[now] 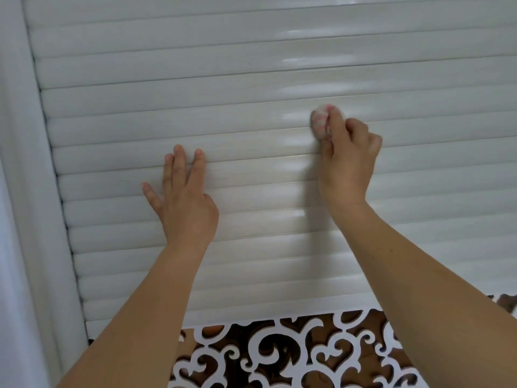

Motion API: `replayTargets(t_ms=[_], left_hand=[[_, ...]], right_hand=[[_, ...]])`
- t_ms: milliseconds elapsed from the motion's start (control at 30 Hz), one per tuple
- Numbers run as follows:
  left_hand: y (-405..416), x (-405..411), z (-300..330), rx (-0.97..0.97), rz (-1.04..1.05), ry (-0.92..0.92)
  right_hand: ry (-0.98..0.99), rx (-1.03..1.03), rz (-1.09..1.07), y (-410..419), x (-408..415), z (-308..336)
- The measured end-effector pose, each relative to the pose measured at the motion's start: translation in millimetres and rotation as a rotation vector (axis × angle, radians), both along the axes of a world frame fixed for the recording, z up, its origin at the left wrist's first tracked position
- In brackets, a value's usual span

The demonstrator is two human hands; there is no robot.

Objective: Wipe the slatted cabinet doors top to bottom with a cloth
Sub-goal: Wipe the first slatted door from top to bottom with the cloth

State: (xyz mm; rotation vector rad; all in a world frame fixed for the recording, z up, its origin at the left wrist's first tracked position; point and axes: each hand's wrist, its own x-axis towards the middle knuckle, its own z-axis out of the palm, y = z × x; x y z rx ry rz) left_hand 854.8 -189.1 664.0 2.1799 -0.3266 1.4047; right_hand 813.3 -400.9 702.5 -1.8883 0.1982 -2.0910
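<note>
1. Glossy white slats of the slatted cabinet door (pixel 251 65), running horizontally and filling the view from 9 o'clock to 3 o'clock; bright reflections toward 1 o'clock.
2. Right hand (pixel 347 161), just right of centre: fingers curled round a bunched pink-and-white cloth (pixel 320 121), wad pressed against 1 slat near mid-height.
3. Left hand (pixel 181 197), just left of centre: released, fingers straight and slightly spread, flat against the slats, apparently bracing the panel.
4. White frame post (pixel 25 163) along the 9 o'clock edge; white scroll-cut fretwork panel (pixel 293 354) over a brown ground at 6 o'clock, directly below the lowest slat.
5. Step in hand, as judged: wiping at mid-door, many slats left between the cloth and the fretwork.
6. Good practice: long strokes along each slat, 1 row at a time, then down toward 6 o'clock; cloth edge worked into the grooves between slats, where dust likely gathers.
7. Steady, moderate pressure, with the bracing hand kept off freshly wiped rows; likely fingerprints on gloss otherwise.
8. Refolding of the wad to a clean face advisable; soiling not discernible here.
</note>
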Motion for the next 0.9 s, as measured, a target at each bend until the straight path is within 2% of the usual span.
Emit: replayTargets(t_ms=[133, 367, 500, 633, 767, 900], left_hand=[[7, 2, -2, -0.011, -0.043, -0.023], [3, 1, -6, 0.012, -0.004, 0.033], [-7, -4, -14, -0.004, 0.027, 0.057], [-7, -4, -21, 0.015, 0.049, 0.069], [-11, -6, -22, 0.014, 0.049, 0.092], [-13, -7, -22, 0.017, 0.053, 0.109]], right_hand=[[-0.001, -0.287, 0.036, 45, 18, -15], [0.079, -0.587, 0.056, 77, 34, -110], [0.127, -0.706, 0.041, 58, 29, -128], [0.173, -0.477, -0.010, 16, 10, -123], [0.303, -0.093, 0.080, -32, -11, -119], [0.138, 0.226, 0.088, -59, -25, -109]])
